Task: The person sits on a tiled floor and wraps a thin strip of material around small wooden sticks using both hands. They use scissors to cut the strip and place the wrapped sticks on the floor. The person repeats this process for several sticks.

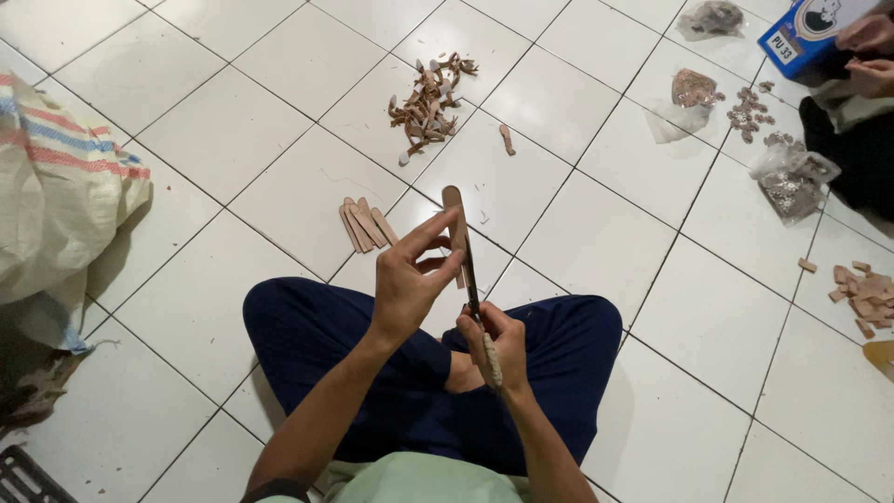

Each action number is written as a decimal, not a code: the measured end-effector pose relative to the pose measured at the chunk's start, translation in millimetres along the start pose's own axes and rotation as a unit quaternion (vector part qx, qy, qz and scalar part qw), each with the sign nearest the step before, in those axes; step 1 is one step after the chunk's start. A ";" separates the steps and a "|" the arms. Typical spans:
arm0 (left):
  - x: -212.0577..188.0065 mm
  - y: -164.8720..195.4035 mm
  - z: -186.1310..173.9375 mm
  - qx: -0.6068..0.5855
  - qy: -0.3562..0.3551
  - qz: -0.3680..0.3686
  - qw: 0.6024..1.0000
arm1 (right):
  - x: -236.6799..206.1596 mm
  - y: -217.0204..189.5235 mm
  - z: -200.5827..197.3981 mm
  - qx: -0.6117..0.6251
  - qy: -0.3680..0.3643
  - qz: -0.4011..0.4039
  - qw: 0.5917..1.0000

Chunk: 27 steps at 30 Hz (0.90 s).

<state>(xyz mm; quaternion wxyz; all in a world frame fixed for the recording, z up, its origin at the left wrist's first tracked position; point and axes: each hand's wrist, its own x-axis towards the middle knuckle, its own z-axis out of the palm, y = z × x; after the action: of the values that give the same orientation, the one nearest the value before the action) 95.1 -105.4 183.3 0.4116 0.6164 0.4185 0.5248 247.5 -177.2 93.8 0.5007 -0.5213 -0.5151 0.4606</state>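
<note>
My left hand (410,275) pinches a long flat wooden stick (454,216) and holds it upright over my crossed legs. My right hand (494,346) grips the wrapped handle of a thin dark knife (469,275). The blade runs up along the stick's right edge. A small stack of similar flat sticks (363,224) lies on the white tiles just beyond my knees. Farther out sits a pile of brown wood shavings and offcuts (426,104), with one loose piece (507,140) beside it.
A striped woven sack (56,200) slumps at the left. At the upper right another person's hands (871,51) hold a blue box (801,33). Near them lie clear plastic bags (790,177), small brown pieces (748,112) and a heap of wood chips (864,293).
</note>
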 end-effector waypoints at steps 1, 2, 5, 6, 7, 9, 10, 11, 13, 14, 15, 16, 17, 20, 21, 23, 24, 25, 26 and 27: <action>-2.4 1.7 1.1 -0.004 -0.003 -0.004 1.000 | 0.5 -1.5 -0.3 0.001 0.002 0.000 1.000; -3.8 2.9 1.9 -0.008 -0.006 -0.006 1.000 | 1.3 -2.4 -0.8 0.003 0.004 -0.001 1.000; -5.7 4.5 2.5 -0.014 -0.008 -0.009 1.000 | 2.4 -1.7 -2.2 -0.003 0.010 -0.010 1.000; -6.2 4.3 2.6 -0.017 -0.009 -0.010 1.000 | 2.1 -0.4 -2.8 -0.008 0.012 -0.012 1.000; -6.4 3.6 2.4 -0.020 -0.011 -0.012 1.000 | 2.1 1.3 -3.3 -0.013 0.015 -0.013 1.000; -6.7 1.8 1.4 -0.024 -0.017 -0.019 0.999 | 1.0 4.8 -3.6 -0.021 0.020 -0.013 0.999; -6.3 0.7 0.9 -0.025 -0.020 -0.026 0.999 | 0.2 6.2 -3.8 -0.018 0.018 -0.015 1.000; -5.3 -0.4 0.3 -0.025 -0.023 -0.033 0.999 | -0.4 7.0 -3.7 -0.015 0.016 -0.019 1.000; -2.6 -2.4 -1.5 -0.037 -0.022 -0.032 0.999 | -1.4 7.1 -3.5 -0.017 0.010 -0.019 1.000; -0.8 -3.1 -2.8 -0.047 -0.017 -0.024 0.998 | -1.8 6.3 -3.3 -0.023 0.003 -0.017 1.000; 0.3 -3.5 -3.4 -0.057 -0.010 -0.014 0.998 | -1.6 4.9 -3.1 -0.029 -0.004 -0.016 0.999; 0.5 -3.5 -3.3 -0.047 -0.002 -0.012 0.999 | -1.5 3.2 -2.7 -0.029 -0.003 -0.016 0.999; 0.2 -3.3 -3.2 -0.037 0.005 -0.011 0.999 | -1.5 1.4 -2.0 -0.028 -0.002 -0.016 0.999; -4.8 -1.8 0.1 -0.022 0.005 -0.006 1.000 | -0.5 -3.6 -1.7 -0.014 -0.005 -0.017 1.000; -7.7 -1.1 1.2 -0.019 0.001 -0.005 1.000 | -0.4 -4.6 -1.5 -0.008 -0.008 -0.015 1.000; -10.3 -0.1 3.1 -0.019 -0.004 -0.005 1.000 | 0.3 -5.3 -1.9 -0.009 -0.009 -0.026 1.000; -11.0 0.5 3.3 -0.019 -0.007 -0.003 1.000 | 0.5 -4.9 -2.1 -0.010 -0.009 -0.033 0.999; -11.1 1.2 3.1 -0.017 -0.008 -0.004 1.000 | 0.8 -4.1 -2.3 -0.013 -0.007 -0.030 0.999; -11.1 2.0 2.9 -0.016 -0.009 -0.005 1.000 | 0.7 -3.0 -2.6 -0.017 -0.005 -0.028 0.999; -10.5 3.0 2.6 -0.015 -0.012 -0.006 1.000 | 0.8 -1.7 -2.9 -0.020 -0.002 -0.025 0.999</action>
<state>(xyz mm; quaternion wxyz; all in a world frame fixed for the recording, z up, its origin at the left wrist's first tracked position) 96.9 -116.5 182.8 0.4290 0.6135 0.4096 0.5214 250.3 -176.7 95.8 0.5007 -0.5174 -0.5381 0.4382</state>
